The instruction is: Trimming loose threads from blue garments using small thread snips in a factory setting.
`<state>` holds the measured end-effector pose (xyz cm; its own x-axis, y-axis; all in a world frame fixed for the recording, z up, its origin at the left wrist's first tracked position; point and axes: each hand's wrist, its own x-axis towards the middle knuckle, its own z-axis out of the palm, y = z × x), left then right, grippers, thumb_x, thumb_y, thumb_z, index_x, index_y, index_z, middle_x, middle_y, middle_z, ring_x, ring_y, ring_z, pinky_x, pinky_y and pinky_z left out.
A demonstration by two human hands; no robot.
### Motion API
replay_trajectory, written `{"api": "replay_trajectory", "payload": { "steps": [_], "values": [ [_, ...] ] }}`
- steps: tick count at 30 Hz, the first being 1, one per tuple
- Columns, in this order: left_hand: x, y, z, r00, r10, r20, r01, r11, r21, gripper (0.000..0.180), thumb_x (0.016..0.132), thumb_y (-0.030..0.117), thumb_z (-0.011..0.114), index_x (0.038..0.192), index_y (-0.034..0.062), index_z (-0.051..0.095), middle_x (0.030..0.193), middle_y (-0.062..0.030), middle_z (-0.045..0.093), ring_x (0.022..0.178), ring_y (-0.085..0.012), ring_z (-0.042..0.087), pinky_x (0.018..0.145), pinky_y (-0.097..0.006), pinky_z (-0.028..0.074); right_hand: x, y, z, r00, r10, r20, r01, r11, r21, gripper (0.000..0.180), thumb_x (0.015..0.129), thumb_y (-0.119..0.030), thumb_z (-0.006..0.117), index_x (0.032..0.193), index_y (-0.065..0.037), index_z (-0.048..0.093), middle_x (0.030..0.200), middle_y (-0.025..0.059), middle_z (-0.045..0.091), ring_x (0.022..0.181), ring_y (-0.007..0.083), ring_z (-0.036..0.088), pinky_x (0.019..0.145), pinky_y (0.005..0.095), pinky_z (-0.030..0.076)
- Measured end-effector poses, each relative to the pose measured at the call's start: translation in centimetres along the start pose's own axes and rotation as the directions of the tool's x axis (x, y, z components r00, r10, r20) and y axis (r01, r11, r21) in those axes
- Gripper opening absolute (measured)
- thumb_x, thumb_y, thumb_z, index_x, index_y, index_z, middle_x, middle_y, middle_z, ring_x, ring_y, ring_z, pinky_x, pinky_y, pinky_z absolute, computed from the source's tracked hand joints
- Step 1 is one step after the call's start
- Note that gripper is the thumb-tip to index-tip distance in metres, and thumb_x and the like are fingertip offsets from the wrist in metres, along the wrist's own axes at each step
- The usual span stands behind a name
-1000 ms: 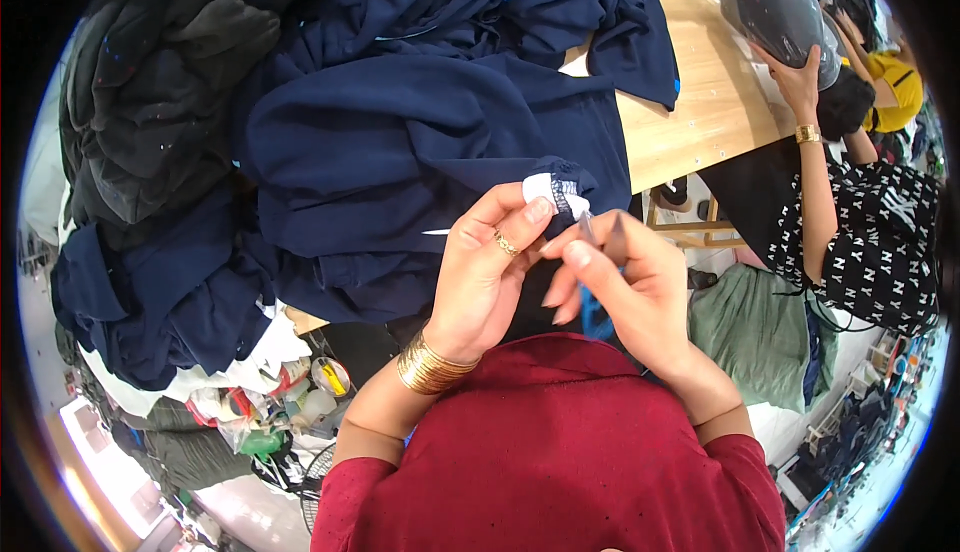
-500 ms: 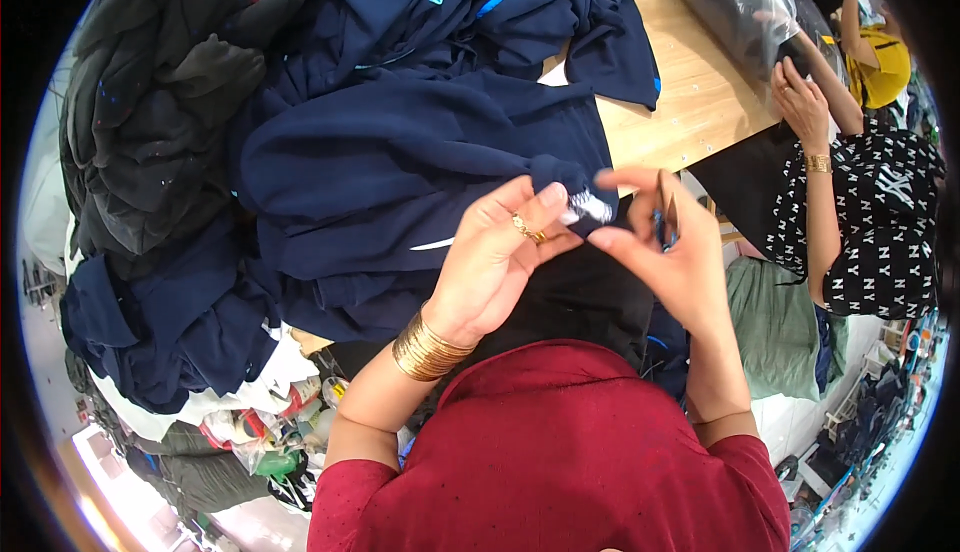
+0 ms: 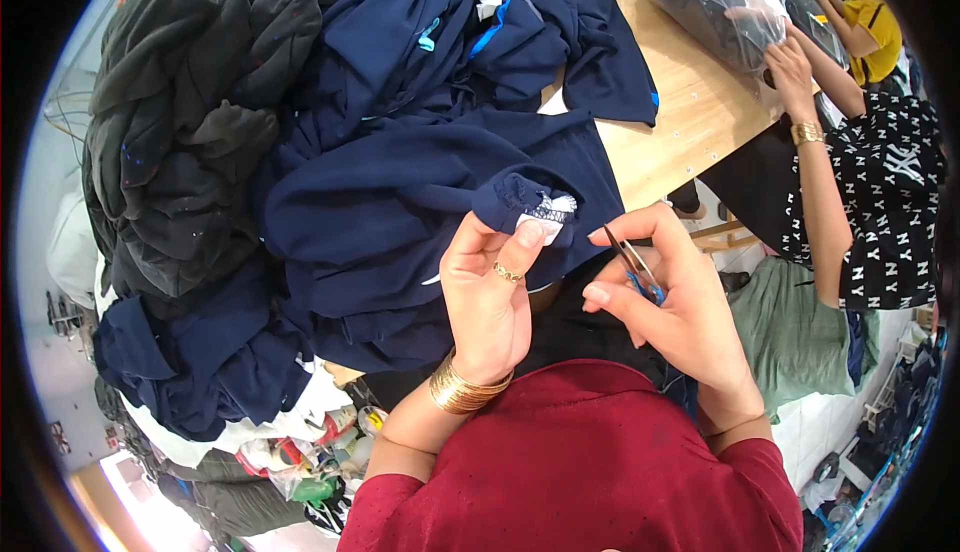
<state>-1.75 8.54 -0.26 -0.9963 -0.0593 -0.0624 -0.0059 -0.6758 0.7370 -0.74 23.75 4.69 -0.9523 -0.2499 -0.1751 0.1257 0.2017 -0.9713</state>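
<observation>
My left hand [image 3: 490, 297] pinches the cuffed end of a navy garment [image 3: 375, 187], with thumb and fingers on a white label [image 3: 541, 226] at its edge. White stitching shows along the opening of the cuff. Just to the right, my right hand [image 3: 665, 287] holds small thread snips [image 3: 638, 270] with dark blades and a blue part. Their tips point up and left toward the cuff, apart from it. The rest of the garment spreads over the table, away from my left hand.
More navy garments [image 3: 400, 42] and a dark grey heap [image 3: 180, 142] cover the table's left and far side. Bare wood [image 3: 665, 152] shows at right. Beyond it, a person in a patterned black shirt [image 3: 890, 202] handles a clear plastic bag [image 3: 700, 7]. Green cloth [image 3: 800, 332] hangs at lower right.
The cuff has turned, so its opening and label now face up. My right hand has drawn back slightly, down from the fabric, and the snips show more clearly. The whole view has shifted a little.
</observation>
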Motion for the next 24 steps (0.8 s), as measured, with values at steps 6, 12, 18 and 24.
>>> {"api": "replay_trajectory", "payload": {
  "steps": [6,12,18,24],
  "values": [
    [-0.2,0.2,-0.1,1.000,0.015,0.008,-0.016,0.998,0.068,0.016,0.086,0.008,0.058,0.101,0.0064,0.056,0.096,-0.0041,0.061,0.088,-0.0135,0.059,0.082,-0.031,0.047,0.1,-0.2,0.6,0.986,0.050,0.158,-0.086,0.971,0.224,0.018,0.094,-0.012,0.042,0.096,0.005,0.048,0.081,0.0170,0.065,0.057,0.0152,0.063,0.050,0.0211,0.048],
    [-0.5,0.2,-0.3,0.999,-0.044,-0.001,0.044,0.995,0.086,0.014,0.087,0.011,0.057,0.100,0.0064,0.055,0.085,-0.0028,0.061,0.073,-0.0100,0.058,0.065,-0.024,0.050,0.5,0.2,1.5,0.961,0.057,0.269,-0.145,0.936,0.322,0.022,0.096,-0.015,0.040,0.099,0.005,0.047,0.075,0.0161,0.064,0.058,0.0186,0.065,0.050,0.0227,0.051],
    [-0.8,0.3,-0.4,1.000,-0.028,0.014,0.028,1.000,-0.005,0.016,0.084,0.002,0.058,0.101,-0.0011,0.056,0.088,-0.0083,0.063,0.071,-0.0092,0.057,0.068,-0.024,0.048,0.9,0.9,1.8,0.940,0.050,0.337,-0.190,0.898,0.396,0.024,0.096,-0.019,0.040,0.104,0.003,0.045,0.072,0.0112,0.065,0.054,0.0159,0.064,0.048,0.0216,0.049],
    [-0.9,0.3,-0.7,0.999,-0.036,0.012,0.036,0.999,0.036,0.015,0.084,0.004,0.060,0.098,-0.0001,0.056,0.083,-0.0052,0.061,0.066,-0.0061,0.053,0.065,-0.022,0.046,0.8,0.8,2.0,0.939,0.047,0.340,-0.196,0.885,0.422,0.026,0.097,-0.019,0.038,0.100,0.005,0.046,0.073,0.0173,0.063,0.051,0.0185,0.062,0.047,0.0222,0.049]
  ]
}}
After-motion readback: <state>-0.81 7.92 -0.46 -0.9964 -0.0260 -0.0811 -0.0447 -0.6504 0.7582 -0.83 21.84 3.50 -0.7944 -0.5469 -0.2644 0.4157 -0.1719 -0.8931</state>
